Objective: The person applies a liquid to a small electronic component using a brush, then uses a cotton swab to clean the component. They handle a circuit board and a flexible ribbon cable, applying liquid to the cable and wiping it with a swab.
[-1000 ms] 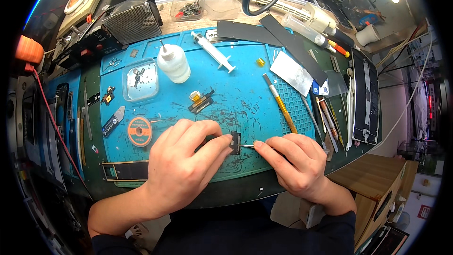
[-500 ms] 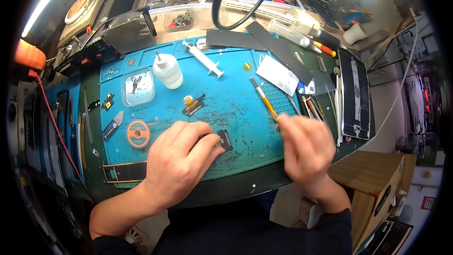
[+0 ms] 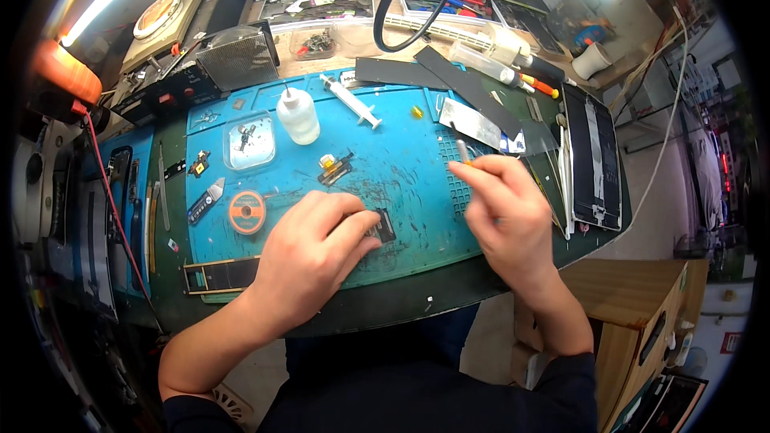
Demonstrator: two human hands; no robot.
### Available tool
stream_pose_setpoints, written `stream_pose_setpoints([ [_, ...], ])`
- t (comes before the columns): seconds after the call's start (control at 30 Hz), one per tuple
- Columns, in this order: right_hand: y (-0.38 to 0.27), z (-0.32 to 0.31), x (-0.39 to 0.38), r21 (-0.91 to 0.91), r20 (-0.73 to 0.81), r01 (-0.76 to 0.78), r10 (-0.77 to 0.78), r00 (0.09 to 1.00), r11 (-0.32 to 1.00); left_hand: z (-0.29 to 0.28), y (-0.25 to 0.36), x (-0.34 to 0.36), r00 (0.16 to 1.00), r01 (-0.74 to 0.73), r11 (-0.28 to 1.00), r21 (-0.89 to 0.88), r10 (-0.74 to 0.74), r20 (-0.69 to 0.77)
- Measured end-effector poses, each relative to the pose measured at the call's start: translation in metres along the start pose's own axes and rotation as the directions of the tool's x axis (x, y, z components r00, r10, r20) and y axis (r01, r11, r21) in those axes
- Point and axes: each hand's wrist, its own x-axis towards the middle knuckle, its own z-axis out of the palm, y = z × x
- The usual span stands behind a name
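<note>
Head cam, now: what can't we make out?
Black part, head view: left end hidden by the left hand; fine detail too small.
Tool, head view: most of its handle covered by the right hand; tip blurred.
Black strip, head view: right end behind the left hand.
Cable, head view: cut off by the upper edge.
Bits, head view: too small to identify.

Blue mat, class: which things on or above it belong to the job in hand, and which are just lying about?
Seemingly in the job:
small black part, at the left hand
slim tool, in the right hand

Seemingly just lying about:
bottle
syringe
orange spool
clear tray
</note>
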Motion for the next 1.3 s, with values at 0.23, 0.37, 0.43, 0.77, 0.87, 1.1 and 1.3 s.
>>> stream_pose_setpoints([
  [0.23, -0.027, -0.001, -0.025, 0.631, 0.263, -0.251, 0.102, 0.959, 0.734, 0.000, 0.005, -0.007, 0.993, -0.111, 0.980, 0.164, 0.103, 0.053],
  [0.37, -0.026, 0.024, -0.023, 0.258, 0.033, 0.173, -0.188, 0.982, 0.950, 0.000, 0.006, -0.005, 0.988, -0.150, 0.967, 0.208, 0.142, 0.055],
  [0.43, -0.023, 0.024, -0.022, 0.233, 0.045, 0.201, -0.217, 0.975, 0.952, 0.001, 0.009, -0.007, 0.992, -0.123, 0.969, 0.216, 0.113, 0.061],
  [0.77, -0.025, 0.026, -0.023, 0.125, 0.041, 0.244, -0.251, 0.967, 0.962, 0.002, 0.005, -0.006, 0.987, -0.162, 0.964, 0.209, 0.157, 0.044],
  [0.87, -0.024, 0.026, -0.023, 0.126, 0.054, 0.237, -0.245, 0.968, 0.963, 0.002, 0.005, -0.006, 0.988, -0.152, 0.967, 0.206, 0.144, 0.053],
  [1.1, -0.026, 0.027, -0.023, 0.101, 0.053, 0.224, -0.230, 0.972, 0.969, 0.002, 0.005, -0.006, 0.988, -0.153, 0.965, 0.212, 0.144, 0.057],
  [1.3, -0.025, 0.028, -0.023, 0.101, 0.045, 0.250, -0.256, 0.966, 0.963, 0.002, 0.011, -0.007, 0.995, -0.092, 0.975, 0.203, 0.082, 0.058],
])
